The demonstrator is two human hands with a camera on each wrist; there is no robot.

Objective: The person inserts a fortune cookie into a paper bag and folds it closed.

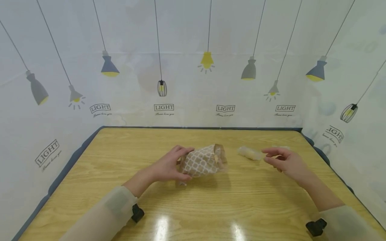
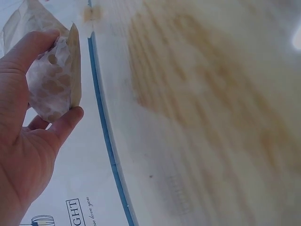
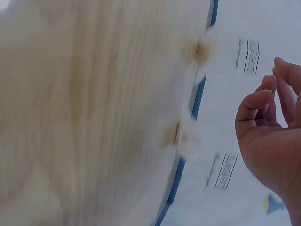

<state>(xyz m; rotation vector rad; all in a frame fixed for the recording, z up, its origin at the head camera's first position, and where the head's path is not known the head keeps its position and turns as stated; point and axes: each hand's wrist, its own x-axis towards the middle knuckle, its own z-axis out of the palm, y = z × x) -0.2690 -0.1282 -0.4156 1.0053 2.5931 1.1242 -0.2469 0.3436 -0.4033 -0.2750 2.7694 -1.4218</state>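
Note:
A brown paper bag point(image 1: 200, 161) with a white lattice pattern lies tilted on its side above the wooden table, its mouth toward the right. My left hand point(image 1: 173, 164) grips its closed end, thumb on the near side and fingers on the far side. In the left wrist view the left hand point(image 2: 30, 127) holds the patterned bag point(image 2: 51, 80) between thumb and fingers. My right hand point(image 1: 287, 164) hovers with loosely bent fingers and nothing between them. Just left of its fingertips lies a small translucent packet point(image 1: 249, 153) with pale yellowish contents.
Behind the right hand, a flat whitish piece point(image 1: 281, 147) shows partly on the table point(image 1: 144, 140). A dark blue edge strip point(image 1: 199, 128) runs along the back. White sheeting printed with lamps point(image 1: 193, 90) closes off the back and sides.

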